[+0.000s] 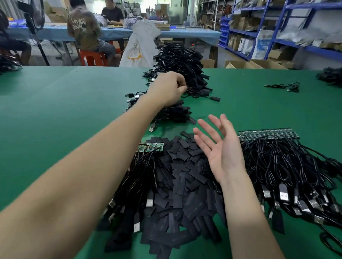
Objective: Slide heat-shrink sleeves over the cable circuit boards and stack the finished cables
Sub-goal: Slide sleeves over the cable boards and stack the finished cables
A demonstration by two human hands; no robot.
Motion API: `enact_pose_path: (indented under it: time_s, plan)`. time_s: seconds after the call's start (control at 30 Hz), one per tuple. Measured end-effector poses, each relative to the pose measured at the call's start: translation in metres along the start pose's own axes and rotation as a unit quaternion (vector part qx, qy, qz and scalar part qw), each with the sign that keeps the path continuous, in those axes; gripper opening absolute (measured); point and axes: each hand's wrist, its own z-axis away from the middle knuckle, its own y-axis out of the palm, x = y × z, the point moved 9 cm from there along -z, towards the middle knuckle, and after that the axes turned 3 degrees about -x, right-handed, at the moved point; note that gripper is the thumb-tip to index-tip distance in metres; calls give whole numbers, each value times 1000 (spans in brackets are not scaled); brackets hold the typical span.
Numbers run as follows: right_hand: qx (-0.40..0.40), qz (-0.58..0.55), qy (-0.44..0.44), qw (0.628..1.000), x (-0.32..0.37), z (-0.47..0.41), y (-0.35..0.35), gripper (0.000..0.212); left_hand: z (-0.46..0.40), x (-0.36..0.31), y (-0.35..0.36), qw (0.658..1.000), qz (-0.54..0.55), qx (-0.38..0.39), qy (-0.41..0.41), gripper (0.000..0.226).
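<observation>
My left hand [167,89] reaches far forward to the tall stack of finished black cables [180,59], its fingers curled and pinching a thin finished cable at the stack's near side. My right hand [218,144] hovers open, palm up and fingers spread, holding nothing, over the heap of flat black heat-shrink sleeves [178,180]. To the right of it lies a bundle of cables [283,167] with a row of bare green circuit boards [265,135]. A smaller group of boards [151,147] lies left of the sleeves. A low stack of sleeved cables [177,113] sits under my left wrist.
The green table [56,105] spreads to the left. A loose cable [282,86] and another cable pile [337,77] lie at the right. A white bag [140,45] stands behind the stack. Two people sit at a blue table beyond; blue shelves line the right wall.
</observation>
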Motion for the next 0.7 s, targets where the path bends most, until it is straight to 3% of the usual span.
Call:
enact_pose_path:
  time_s: [0.17, 0.27, 0.5, 0.7]
  plan:
    - [3, 16, 9, 1000, -2, -2, -1, 39, -17, 36, 28, 983, -179, 39, 22, 22]
    - [6, 23, 12, 1000, -3, -2, -2, 39, -15, 51, 42, 972, -227, 42, 40, 24]
    - [2, 50, 15, 999, -5, -3, -1, 34, 2, 44, 10, 986, -147, -60, 43, 24]
    - [-6, 90, 16, 996, -8, -1, 1, 27, 69, 48, -21, 998, 10, -62, -21, 13]
